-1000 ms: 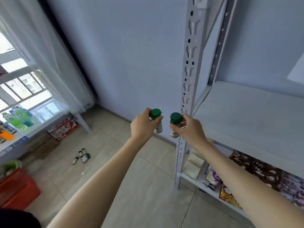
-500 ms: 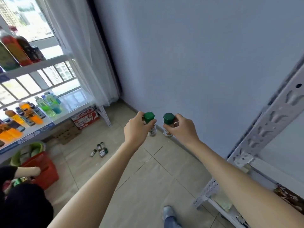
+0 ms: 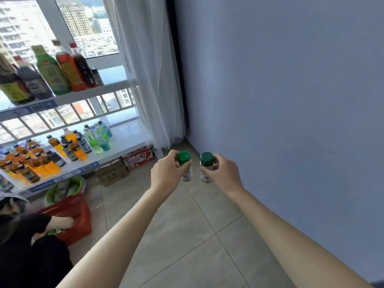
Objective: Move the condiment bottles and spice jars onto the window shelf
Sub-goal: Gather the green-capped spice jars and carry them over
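My left hand (image 3: 166, 173) grips a small glass spice jar (image 3: 185, 166) with a bright green cap. My right hand (image 3: 222, 175) grips a second spice jar (image 3: 206, 168) with a darker green cap. Both jars are upright, side by side, held out above the tiled floor. The window shelf (image 3: 122, 142) stands at the left by the window. Its lower level carries several orange, green and blue drink bottles (image 3: 72, 146), with bare room at its right end. Its upper level (image 3: 112, 84) holds tall sauce and drink bottles (image 3: 62, 67).
A person in black crouches at the lower left, one hand in a red basket (image 3: 70, 217). A green basin (image 3: 62, 188) and cardboard boxes (image 3: 124, 165) lie under the shelf. A white curtain (image 3: 149, 69) hangs beside a blue wall (image 3: 291, 100) at right.
My view has swung left from the metal rack toward the window shelf, which now fills the left side. Both hands keep their jars. The crouching person and red basket came further into view.
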